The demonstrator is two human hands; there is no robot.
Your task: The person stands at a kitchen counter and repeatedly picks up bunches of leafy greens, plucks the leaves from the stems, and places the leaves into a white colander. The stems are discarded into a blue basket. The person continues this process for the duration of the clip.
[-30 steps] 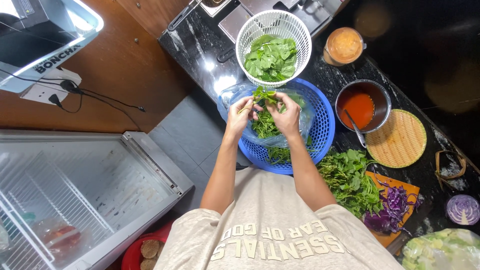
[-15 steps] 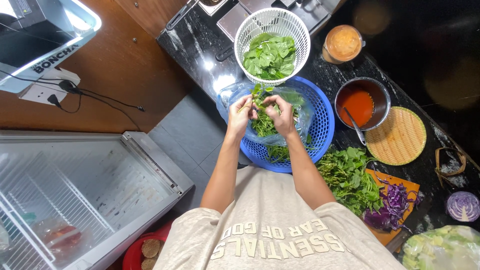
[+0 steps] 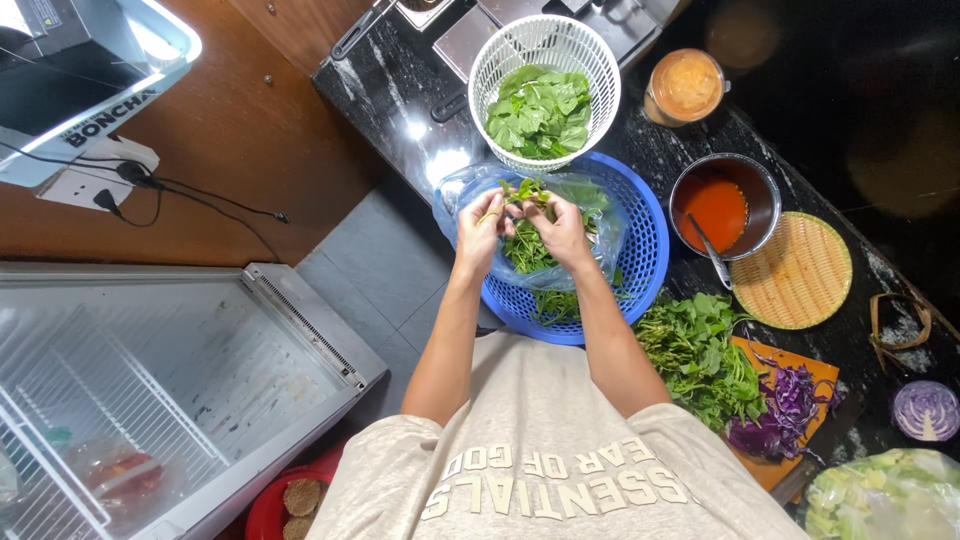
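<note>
Since the earlier frame the two hands have drawn a little closer over the blue basket, and the sprig between them sits higher against the clear plastic bag.

The left hand is pinched narrow around a thin green stem, and the right hand is closed on the leafy greens of the same bunch, so both hold the sprig just above the blue basket. More stems lie loose inside that basket, under the hands and partly in the bag.

Just beyond the blue basket stands a white slotted basket with a fair heap of picked leaves in it; judging by that heap, a good share of the picking seems done, while the stems in the blue basket and the pile of herbs just right of it appear untouched.

Also right of the blue basket, on the dark tabletop, are a metal pot of red sauce with a spoon, a round woven mat, and nearer the person a cutting board with shredded purple cabbage.
</note>
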